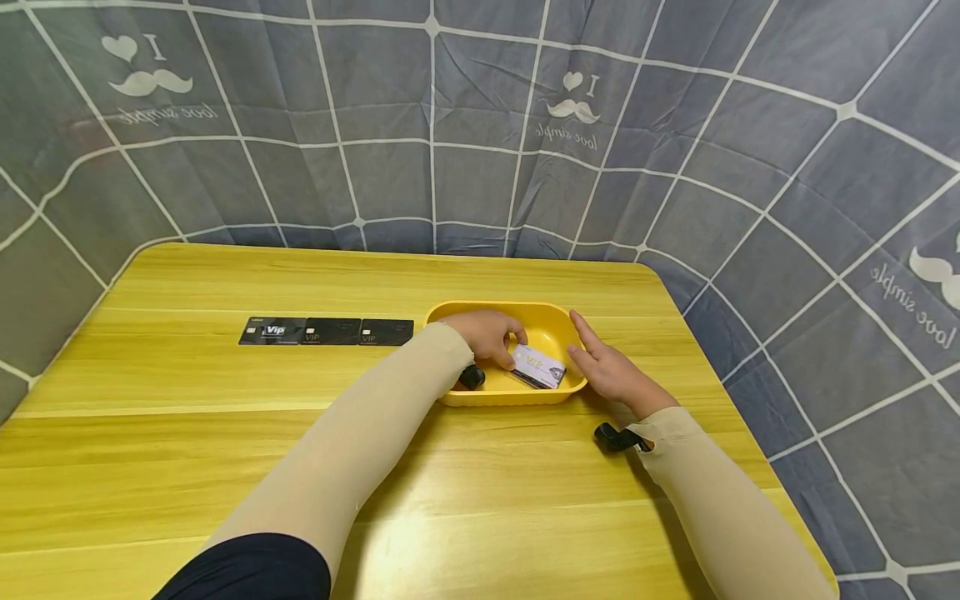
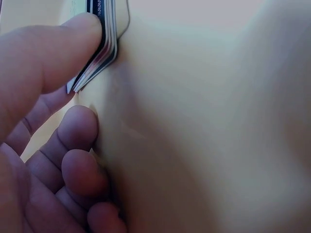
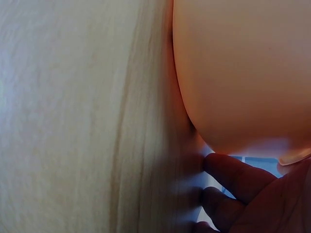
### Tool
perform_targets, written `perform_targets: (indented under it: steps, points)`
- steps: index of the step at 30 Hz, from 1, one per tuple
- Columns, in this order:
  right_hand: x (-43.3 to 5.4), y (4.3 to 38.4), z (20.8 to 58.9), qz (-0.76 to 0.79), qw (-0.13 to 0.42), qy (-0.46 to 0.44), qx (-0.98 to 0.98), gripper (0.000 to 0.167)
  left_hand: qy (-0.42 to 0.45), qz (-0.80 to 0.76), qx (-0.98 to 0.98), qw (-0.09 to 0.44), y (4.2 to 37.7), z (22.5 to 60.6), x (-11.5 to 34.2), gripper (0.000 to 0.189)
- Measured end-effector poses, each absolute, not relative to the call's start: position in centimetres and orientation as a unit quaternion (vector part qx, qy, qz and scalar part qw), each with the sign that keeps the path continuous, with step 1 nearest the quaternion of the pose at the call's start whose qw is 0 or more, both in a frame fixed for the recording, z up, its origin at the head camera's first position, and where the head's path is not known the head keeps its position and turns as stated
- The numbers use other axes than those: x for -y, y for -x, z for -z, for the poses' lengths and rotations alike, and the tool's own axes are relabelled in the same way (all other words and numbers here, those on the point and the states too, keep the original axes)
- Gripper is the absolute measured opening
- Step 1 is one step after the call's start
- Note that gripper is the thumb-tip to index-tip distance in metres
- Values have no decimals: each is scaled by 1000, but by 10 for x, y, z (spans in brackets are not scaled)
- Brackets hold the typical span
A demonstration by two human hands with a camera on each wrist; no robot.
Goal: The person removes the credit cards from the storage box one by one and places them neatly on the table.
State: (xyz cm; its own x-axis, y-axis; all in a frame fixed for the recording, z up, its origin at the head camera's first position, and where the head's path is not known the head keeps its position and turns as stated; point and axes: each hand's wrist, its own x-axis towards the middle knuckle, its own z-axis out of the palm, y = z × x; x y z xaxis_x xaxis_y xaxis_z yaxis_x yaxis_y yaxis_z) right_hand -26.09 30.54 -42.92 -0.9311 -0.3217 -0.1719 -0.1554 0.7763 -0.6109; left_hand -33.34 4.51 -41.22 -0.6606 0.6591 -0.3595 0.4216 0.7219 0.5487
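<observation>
In the head view, my left hand (image 1: 487, 333) reaches into a yellow plastic basket (image 1: 506, 398) and pinches a small stack of cards by its left end. A white card (image 1: 538, 367) with gold "VIP" lettering tops this stack. The left wrist view shows my thumb on the cards (image 2: 109, 34), their layered edges fanned slightly, and the other fingers curled below. At the basket's right end, my right hand (image 1: 618, 379) rests against the rim, thumb over the edge and fingers extended along the outside. Those fingers (image 3: 238, 177) appear beside the outer wall in the right wrist view.
Three black VIP cards lie end to end in a row left of the basket: a left card (image 1: 273, 331), a middle card (image 1: 332, 331) and a right card (image 1: 386, 332). The wooden table (image 1: 187, 450) borders a grey checked curtain (image 1: 390, 100) at the back and right.
</observation>
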Motion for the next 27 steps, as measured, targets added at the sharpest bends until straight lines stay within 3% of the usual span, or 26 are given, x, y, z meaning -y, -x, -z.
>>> perform_targets:
  steps: [27]
  points:
    - [-305,260,430,306,136,120,-935,68,-317,-232,-883,256,336,412,-45,52]
